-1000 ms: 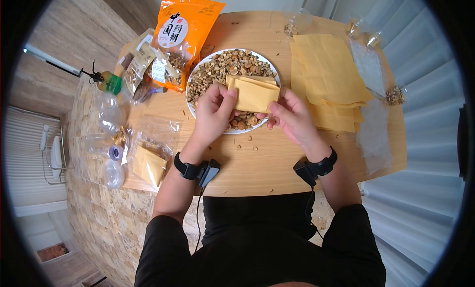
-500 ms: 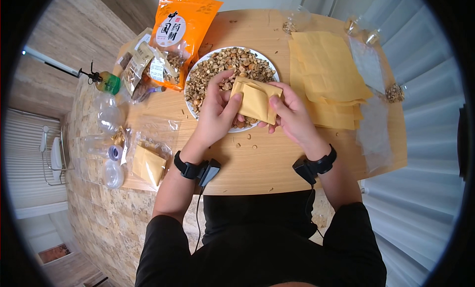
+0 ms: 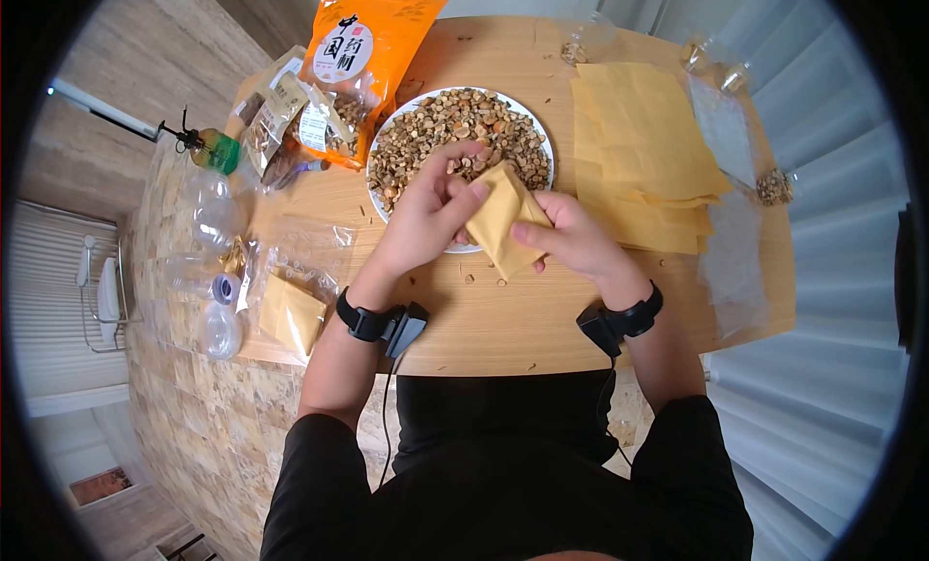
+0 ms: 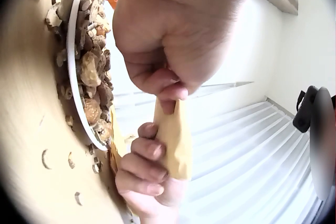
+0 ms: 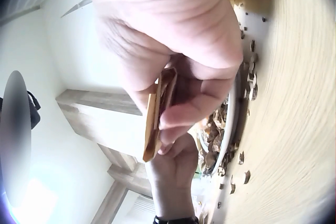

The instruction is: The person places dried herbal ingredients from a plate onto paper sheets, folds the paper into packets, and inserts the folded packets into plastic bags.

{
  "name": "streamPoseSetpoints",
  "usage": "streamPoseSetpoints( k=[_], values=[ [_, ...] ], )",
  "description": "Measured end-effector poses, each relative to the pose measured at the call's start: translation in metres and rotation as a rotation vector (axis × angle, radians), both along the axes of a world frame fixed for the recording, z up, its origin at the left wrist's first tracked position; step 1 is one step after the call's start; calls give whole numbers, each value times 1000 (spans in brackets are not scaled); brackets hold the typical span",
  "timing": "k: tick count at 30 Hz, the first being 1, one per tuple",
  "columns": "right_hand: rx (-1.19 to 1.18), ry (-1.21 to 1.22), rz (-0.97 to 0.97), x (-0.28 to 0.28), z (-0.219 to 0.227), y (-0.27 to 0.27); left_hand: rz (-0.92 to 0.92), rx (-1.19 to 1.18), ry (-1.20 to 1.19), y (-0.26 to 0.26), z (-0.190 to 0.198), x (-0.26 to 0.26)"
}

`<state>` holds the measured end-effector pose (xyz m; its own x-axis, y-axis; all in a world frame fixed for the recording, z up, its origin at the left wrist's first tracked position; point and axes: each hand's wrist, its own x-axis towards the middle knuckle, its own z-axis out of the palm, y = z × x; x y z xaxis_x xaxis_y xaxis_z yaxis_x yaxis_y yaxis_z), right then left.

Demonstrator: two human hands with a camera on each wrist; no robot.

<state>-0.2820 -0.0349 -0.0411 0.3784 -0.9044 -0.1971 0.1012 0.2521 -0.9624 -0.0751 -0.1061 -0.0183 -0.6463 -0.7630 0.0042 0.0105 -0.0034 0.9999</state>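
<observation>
A folded packet of yellow-brown paper [image 3: 501, 224] is held up over the near edge of the plate, turned so that one corner points towards the body. My left hand [image 3: 426, 218] pinches its left side between thumb and fingers. My right hand [image 3: 581, 240] grips the right side, thumb on top and fingers curled beneath. Seen edge-on in the right wrist view, the packet [image 5: 154, 127] shows several paper layers. Below both hands lies a white plate [image 3: 552, 155] heaped with dried brown herb slices [image 3: 455, 126].
An orange printed bag [image 3: 382, 34] and smaller herb bags stand behind left. A spray bottle [image 3: 215, 151], clear plastic containers [image 3: 215, 213] and a clear bag with paper packets [image 3: 290, 314] are at left. Yellow-brown paper sheets [image 3: 644, 135], thin white sheets [image 3: 731, 261] and small jars lie right.
The packet has turned in the hands, from lying almost level to standing on a corner, its lower corner swinging towards the body. Both hands keep holding it.
</observation>
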Motion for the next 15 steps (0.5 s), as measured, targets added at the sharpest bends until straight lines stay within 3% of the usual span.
streamPoseSetpoints(
  k=[4, 6, 15],
  values=[
    [-11, -215, -203, 6, -8, -1, 100, 177, 79, 2, 0, -5],
    [-57, -232, -352, 10, -9, 0, -15, 154, -98, 4, -1, -5],
    [-5, -241, -293, 10, -3, 2, -37, -46, -176, 5, -9, -5]
  ],
)
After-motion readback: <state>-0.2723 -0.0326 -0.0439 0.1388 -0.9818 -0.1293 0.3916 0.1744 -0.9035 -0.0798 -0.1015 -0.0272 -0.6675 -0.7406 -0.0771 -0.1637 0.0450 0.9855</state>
